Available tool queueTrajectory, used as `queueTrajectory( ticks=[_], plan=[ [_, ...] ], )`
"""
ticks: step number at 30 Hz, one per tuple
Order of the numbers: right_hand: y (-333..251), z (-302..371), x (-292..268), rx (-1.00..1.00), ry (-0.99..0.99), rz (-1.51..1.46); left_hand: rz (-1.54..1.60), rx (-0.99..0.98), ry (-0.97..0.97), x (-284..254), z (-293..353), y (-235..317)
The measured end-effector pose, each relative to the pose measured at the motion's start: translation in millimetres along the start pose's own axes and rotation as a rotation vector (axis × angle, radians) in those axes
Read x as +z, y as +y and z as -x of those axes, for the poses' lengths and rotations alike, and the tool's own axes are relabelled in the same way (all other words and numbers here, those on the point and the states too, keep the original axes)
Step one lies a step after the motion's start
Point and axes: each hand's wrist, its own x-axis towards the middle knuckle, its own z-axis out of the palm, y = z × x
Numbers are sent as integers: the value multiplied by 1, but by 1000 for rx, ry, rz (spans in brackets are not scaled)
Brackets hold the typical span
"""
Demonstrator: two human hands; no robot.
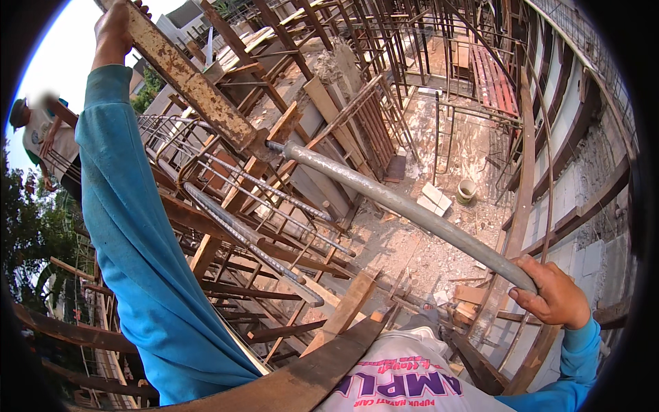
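Note:
My left hand [115, 29], at the upper left on a raised arm, is closed around the far end of a rusty metal beam [189, 79] with worn cream paint. The beam slants down to the right. At its lower end a short dark rod meets a long grey metal pipe [405, 202]; whether they are fastened together I cannot tell. The pipe runs on down to the right. My right hand [555, 292] grips its near end, the thumb lying along the side. Both arms wear blue sleeves.
Steel rebar [257, 189] and timber pieces [343, 305] crowd the left and middle. A dark board [302, 378] crosses in front of me. Far below, a bucket [467, 191] stands on rubble-strewn ground. A block wall [549, 185] rises at right. Another person [51, 137] is at far left.

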Motion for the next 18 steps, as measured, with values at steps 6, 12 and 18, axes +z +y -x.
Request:
queueTrajectory(
  ticks=[6, 12, 18],
  plan=[
    [11, 9, 6, -14, 46, -39, 97, 54, 25, 14, 16, 10],
    [5, -7, 5, -31, -24, -58, 55, 127, -62, -27, -13, -1],
    [7, 11, 10, 112, 36, -9, 52, 185, -155, -18, -19, 1]
  ],
)
